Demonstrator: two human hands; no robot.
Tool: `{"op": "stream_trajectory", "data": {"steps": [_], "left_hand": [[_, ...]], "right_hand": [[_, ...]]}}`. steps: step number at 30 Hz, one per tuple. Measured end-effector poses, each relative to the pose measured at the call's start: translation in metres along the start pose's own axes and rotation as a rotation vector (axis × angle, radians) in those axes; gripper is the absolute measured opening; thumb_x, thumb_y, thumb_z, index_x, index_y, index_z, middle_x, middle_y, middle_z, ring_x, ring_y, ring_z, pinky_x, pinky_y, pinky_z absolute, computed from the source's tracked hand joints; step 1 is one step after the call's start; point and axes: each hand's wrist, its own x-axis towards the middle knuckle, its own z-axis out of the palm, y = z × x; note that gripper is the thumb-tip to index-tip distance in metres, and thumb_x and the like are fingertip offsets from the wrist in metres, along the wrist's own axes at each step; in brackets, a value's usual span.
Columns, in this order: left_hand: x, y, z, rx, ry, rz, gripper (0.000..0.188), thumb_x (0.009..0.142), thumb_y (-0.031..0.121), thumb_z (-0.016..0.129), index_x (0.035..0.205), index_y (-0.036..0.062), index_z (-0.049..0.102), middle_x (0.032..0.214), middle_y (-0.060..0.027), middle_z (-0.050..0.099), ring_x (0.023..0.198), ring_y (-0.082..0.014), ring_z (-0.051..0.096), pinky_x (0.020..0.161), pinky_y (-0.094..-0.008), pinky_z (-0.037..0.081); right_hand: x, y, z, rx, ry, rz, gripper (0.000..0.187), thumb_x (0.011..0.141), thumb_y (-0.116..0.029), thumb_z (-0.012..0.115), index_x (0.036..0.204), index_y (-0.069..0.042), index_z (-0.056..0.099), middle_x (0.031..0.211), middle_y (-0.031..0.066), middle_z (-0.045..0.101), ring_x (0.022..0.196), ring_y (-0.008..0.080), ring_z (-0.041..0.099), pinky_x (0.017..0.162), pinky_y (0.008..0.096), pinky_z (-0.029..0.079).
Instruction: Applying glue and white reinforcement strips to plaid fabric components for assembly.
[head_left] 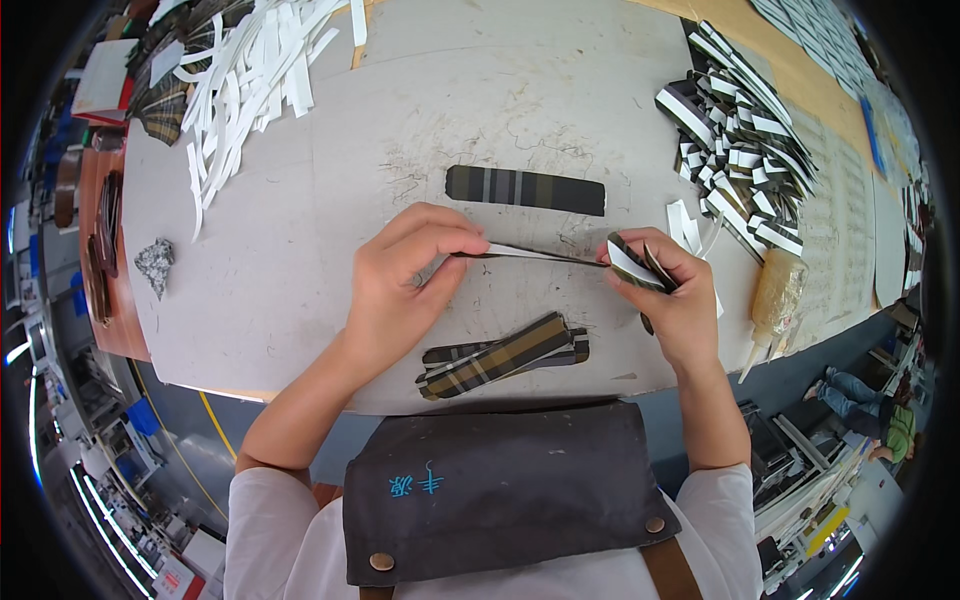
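A thin dark strip with a white face (540, 255) stretches edge-on between my two hands above the table. My left hand (395, 285) pinches its left end between thumb and fingers. The other end is in my right hand (685, 295), which also grips a few plaid strips with white backing (632, 265) bunched in the fingers. Just beyond my hands a dark plaid strip (525, 190) lies flat. Closer to me, a few plaid strips (495, 358) lie crossed over one another near the table's front edge.
White paper strips (265, 75) are heaped at the far left. A pile of plaid strips with white backing (740, 140) covers the far right, near a squeeze bottle with a nozzle (778, 295). A crumpled grey lump (155, 265) sits at the left edge.
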Motion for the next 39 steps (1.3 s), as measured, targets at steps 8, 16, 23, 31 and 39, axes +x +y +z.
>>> {"op": "stream_trajectory", "data": {"steps": [8,16,23,31,39], "left_hand": [[-0.013,-0.016,-0.01,0.469,-0.058,0.356,0.024,0.063,-0.014,0.062,0.082,-0.0003,0.065,0.1,-0.0098,0.06,0.097,-0.0286,0.057,0.064,-0.0302,0.05],[-0.019,0.013,0.0,0.132,0.044,-0.067,0.014,0.076,-0.007,0.067,0.086,0.004,0.069,0.081,-0.0067,0.062,0.066,-0.013,0.058,0.055,-0.0236,0.045],[-0.015,0.025,0.024,-0.253,0.065,-0.207,0.012,0.081,-0.005,0.065,0.091,0.0025,0.066,0.077,-0.001,0.058,0.064,-0.0064,0.05,0.053,-0.0203,0.039],[0.005,0.033,0.044,-0.459,0.048,-0.398,0.015,0.092,0.015,0.059,0.091,0.0007,0.063,0.059,0.0059,0.042,0.056,-0.0013,0.038,0.05,-0.0198,0.03],[0.011,0.022,0.051,-0.321,-0.075,-0.429,0.019,0.087,0.015,0.066,0.075,0.0014,0.06,0.057,0.0068,0.046,0.054,-0.0013,0.034,0.047,-0.0206,0.027]], "right_hand": [[-0.004,-0.003,-0.023,0.101,0.061,0.136,0.02,0.084,0.001,0.056,0.103,0.001,0.063,0.101,0.0093,0.064,0.086,0.0121,0.06,0.063,0.0196,0.043],[-0.004,-0.007,-0.004,0.805,-0.304,0.435,0.069,0.098,-0.05,0.019,0.114,0.006,0.056,0.078,0.0097,0.06,0.056,0.0126,0.051,0.038,0.0185,0.026],[-0.013,-0.009,0.017,0.912,-0.425,0.555,0.071,0.098,-0.051,0.019,0.113,0.007,0.058,0.07,0.0114,0.056,0.041,0.0112,0.039,0.034,0.0189,0.026],[-0.019,-0.002,0.022,0.923,-0.54,0.567,0.074,0.097,-0.053,0.018,0.114,0.008,0.057,0.071,0.0117,0.056,0.042,0.0127,0.043,0.034,0.0206,0.029],[-0.025,0.006,0.02,0.962,-0.514,0.6,0.074,0.097,-0.052,0.016,0.119,0.009,0.053,0.075,0.0152,0.059,0.046,0.0166,0.05,0.037,0.0223,0.035]]}}
